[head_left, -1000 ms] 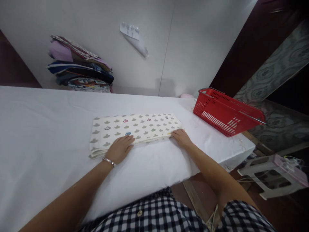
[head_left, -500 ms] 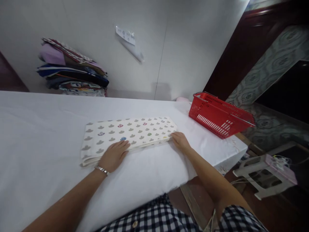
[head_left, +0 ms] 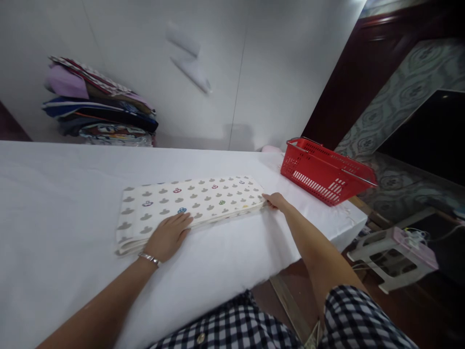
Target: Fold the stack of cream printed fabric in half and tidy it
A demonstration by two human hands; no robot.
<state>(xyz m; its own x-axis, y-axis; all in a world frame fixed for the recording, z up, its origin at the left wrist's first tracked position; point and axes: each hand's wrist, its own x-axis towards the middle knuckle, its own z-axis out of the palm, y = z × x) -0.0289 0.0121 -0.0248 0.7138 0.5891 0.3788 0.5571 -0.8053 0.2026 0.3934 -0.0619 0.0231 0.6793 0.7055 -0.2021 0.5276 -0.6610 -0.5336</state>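
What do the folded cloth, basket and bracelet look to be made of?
Cloth: matte fabric, possibly cotton; soft, layered folds, printed pattern.
Basket: likely moulded plastic, smooth red; regular slots and holes in the walls.
Bracelet: probably metal, silvery shine; exact metal unclear.

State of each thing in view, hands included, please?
Patterned cloth: folded, lying flat
Left hand: open, resting on the cloth's near edge
Right hand: at the cloth's near right corner, grip unclear
White table cover: spread out, slightly wrinkled
Red basket: upright, contents not visible
Textile stack: piled, folded
Stool: standing upright
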